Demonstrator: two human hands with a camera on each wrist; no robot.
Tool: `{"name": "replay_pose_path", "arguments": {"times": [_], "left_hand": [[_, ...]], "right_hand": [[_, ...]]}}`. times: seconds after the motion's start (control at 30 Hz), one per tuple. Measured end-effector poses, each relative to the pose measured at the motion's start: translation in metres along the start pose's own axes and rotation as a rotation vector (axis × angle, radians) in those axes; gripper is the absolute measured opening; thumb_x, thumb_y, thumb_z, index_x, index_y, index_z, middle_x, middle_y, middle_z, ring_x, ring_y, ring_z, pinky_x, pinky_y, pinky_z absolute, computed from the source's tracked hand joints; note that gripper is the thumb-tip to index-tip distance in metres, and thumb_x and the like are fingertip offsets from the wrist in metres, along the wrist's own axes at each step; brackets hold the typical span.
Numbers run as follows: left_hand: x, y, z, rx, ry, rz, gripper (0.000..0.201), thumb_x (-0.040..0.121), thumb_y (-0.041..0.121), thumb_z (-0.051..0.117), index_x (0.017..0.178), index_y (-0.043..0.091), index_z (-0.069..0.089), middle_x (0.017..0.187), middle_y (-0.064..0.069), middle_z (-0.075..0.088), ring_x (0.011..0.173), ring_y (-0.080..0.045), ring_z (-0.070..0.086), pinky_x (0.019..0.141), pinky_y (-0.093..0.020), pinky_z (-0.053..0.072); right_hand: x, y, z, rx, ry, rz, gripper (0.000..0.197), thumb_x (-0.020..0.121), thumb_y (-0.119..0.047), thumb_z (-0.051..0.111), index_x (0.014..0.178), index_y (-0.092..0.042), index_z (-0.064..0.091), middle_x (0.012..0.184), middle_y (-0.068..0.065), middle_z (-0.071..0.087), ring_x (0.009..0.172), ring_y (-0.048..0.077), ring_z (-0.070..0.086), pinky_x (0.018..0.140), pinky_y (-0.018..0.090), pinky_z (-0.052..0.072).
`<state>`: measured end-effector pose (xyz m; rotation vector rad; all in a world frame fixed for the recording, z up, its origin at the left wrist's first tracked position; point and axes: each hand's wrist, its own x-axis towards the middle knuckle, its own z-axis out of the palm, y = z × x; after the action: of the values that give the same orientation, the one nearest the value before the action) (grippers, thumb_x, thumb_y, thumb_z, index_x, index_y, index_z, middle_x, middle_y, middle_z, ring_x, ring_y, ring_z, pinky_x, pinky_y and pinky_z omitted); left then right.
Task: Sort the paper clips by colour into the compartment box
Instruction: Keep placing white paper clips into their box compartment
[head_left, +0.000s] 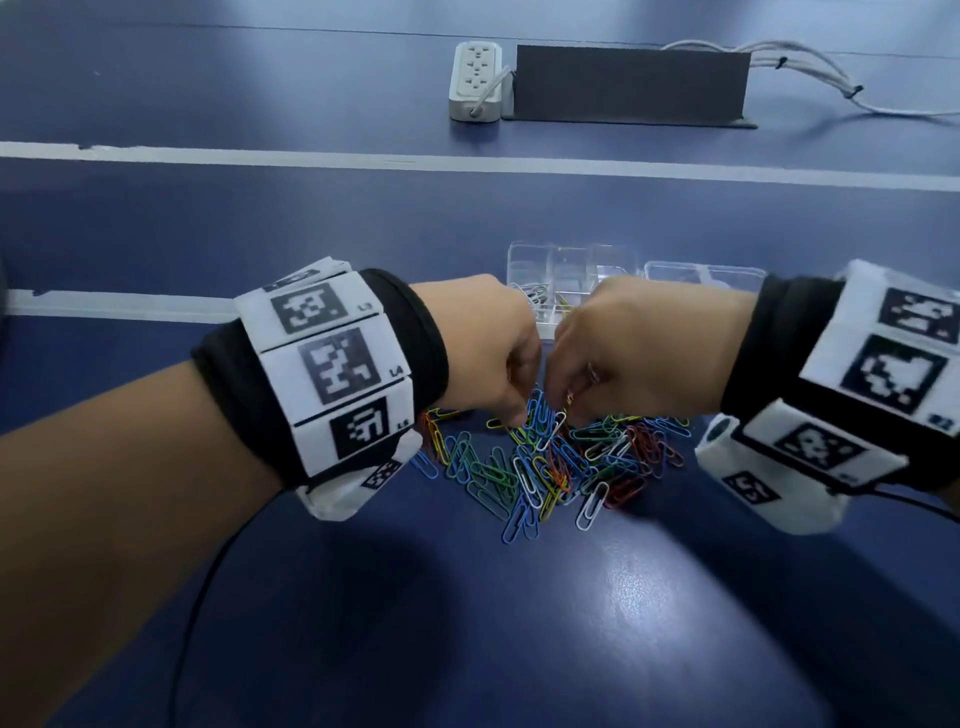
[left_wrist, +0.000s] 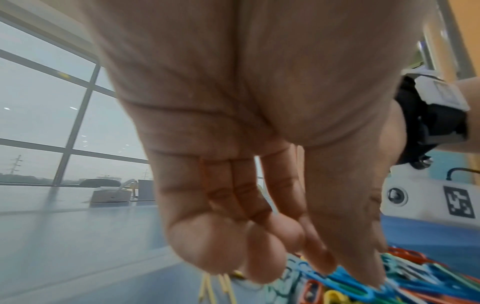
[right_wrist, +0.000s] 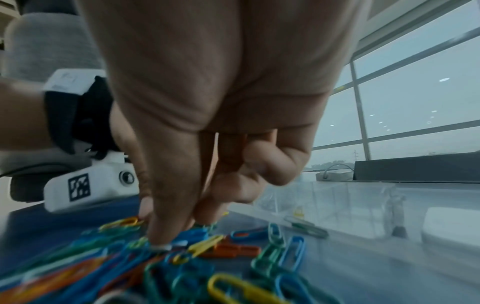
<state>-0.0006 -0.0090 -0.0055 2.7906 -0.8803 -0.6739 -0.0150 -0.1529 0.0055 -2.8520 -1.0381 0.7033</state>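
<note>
From the head view we see both hands lowered, knuckles up, over a loose pile of paper clips on the blue table. The left hand and the right hand nearly meet above the far edge of the pile, fingers curled down into the clips. The clear compartment box stands just beyond the hands, its lid lying open to the right; a few pale clips show in its near-left compartment, the rest being hidden behind the knuckles. Farther back lie a white power strip and a dark upright panel.

From the left wrist view we see the left palm from below, fingers bent inward with their tips close together, the thumb reaching down to blue clips at the pile. Thin yellow wire shows under the fingertips (too blurred for us to tell whether it is held).

From the right wrist view we see the right hand with thumb and forefinger brought together at the pile, their tips touching a blue clip among green, yellow and orange ones; the other fingers are curled up into the palm. We cannot tell whether the clip is truly pinched. The box stands just beyond, a green clip lying against its near wall.
</note>
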Motion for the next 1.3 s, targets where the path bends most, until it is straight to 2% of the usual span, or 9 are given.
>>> {"name": "replay_pose_path", "arguments": {"times": [0.17,0.27,0.37,0.57,0.77,0.93,1.0,1.13,1.3], "left_hand": [[-0.005,0.007,0.002,0.026,-0.070,0.030,0.013,0.070,0.035,0.076,0.071,0.023,0.071,0.046,0.010,0.049,0.039,0.008,0.049,0.035,-0.004,0.032],[-0.009,0.008,0.005,0.043,-0.075,0.060,0.014,0.069,0.038,0.075,0.074,0.024,0.073,0.045,0.010,0.050,0.043,0.001,0.048,0.041,-0.006,0.033],[-0.013,0.011,0.007,0.033,-0.084,0.101,0.013,0.068,0.039,0.075,0.077,0.031,0.073,0.044,0.017,0.051,0.049,0.009,0.049,0.041,-0.007,0.031],[-0.014,0.020,0.017,0.074,-0.112,0.212,0.015,0.073,0.034,0.072,0.087,0.030,0.074,0.056,0.012,0.047,0.053,-0.001,0.045,0.057,-0.019,0.039],[-0.016,0.023,0.019,0.164,-0.110,0.242,0.012,0.076,0.026,0.060,0.081,0.024,0.071,0.071,0.005,0.059,0.068,-0.012,0.055,0.069,-0.023,0.049],[-0.017,0.022,0.018,0.172,-0.136,0.256,0.011,0.072,0.024,0.057,0.076,0.021,0.067,0.078,0.003,0.066,0.071,-0.013,0.058,0.070,-0.024,0.051],[-0.019,0.021,0.016,0.149,-0.143,0.254,0.006,0.070,0.025,0.058,0.070,0.024,0.064,0.078,0.003,0.066,0.070,-0.012,0.058,0.070,-0.025,0.052],[-0.022,0.019,0.012,0.109,-0.129,0.244,0.002,0.069,0.027,0.059,0.067,0.026,0.058,0.080,0.003,0.066,0.072,-0.011,0.059,0.072,-0.026,0.051],[-0.023,0.013,0.008,0.077,-0.041,0.184,0.002,0.071,0.026,0.058,0.073,0.026,0.059,0.055,0.012,0.053,0.054,0.001,0.049,0.053,-0.006,0.035]], "right_hand": [[0.001,0.000,0.014,-0.029,0.025,-0.053,0.018,0.077,-0.034,0.061,0.092,-0.036,0.071,0.090,-0.008,0.071,0.090,0.018,0.062,0.081,0.037,0.053],[0.000,0.002,0.015,-0.032,0.059,-0.052,0.018,0.077,-0.030,0.057,0.087,-0.030,0.073,0.085,-0.004,0.071,0.084,0.020,0.063,0.078,0.038,0.053],[-0.005,0.005,0.010,0.017,0.107,-0.033,0.015,0.078,-0.026,0.061,0.086,-0.028,0.074,0.081,-0.005,0.072,0.079,0.018,0.063,0.079,0.034,0.052],[-0.022,0.018,0.016,0.097,0.187,0.029,0.032,0.083,-0.018,0.055,0.110,-0.031,0.065,0.082,-0.010,0.064,0.068,0.007,0.044,0.071,0.020,0.039],[-0.039,0.021,0.025,0.176,0.147,0.060,0.018,0.075,-0.017,0.056,0.089,-0.024,0.064,0.072,-0.011,0.060,0.057,-0.003,0.047,0.058,0.008,0.034],[-0.043,0.019,0.031,0.120,0.133,-0.040,0.030,0.074,-0.018,0.046,0.094,-0.028,0.066,0.082,-0.002,0.069,0.074,0.019,0.060,0.070,0.025,0.045],[-0.041,0.018,0.032,0.069,0.128,-0.071,0.029,0.079,-0.017,0.051,0.099,-0.027,0.070,0.092,-0.001,0.068,0.084,0.019,0.060,0.074,0.021,0.039],[-0.038,0.017,0.030,-0.050,0.102,-0.081,0.022,0.085,-0.028,0.057,0.103,-0.028,0.069,0.100,-0.004,0.063,0.095,0.016,0.058,0.080,0.024,0.041],[-0.035,0.016,0.029,-0.058,0.093,-0.029,0.019,0.086,-0.032,0.055,0.095,-0.027,0.070,0.094,-0.005,0.065,0.090,0.014,0.059,0.079,0.027,0.045]]}}
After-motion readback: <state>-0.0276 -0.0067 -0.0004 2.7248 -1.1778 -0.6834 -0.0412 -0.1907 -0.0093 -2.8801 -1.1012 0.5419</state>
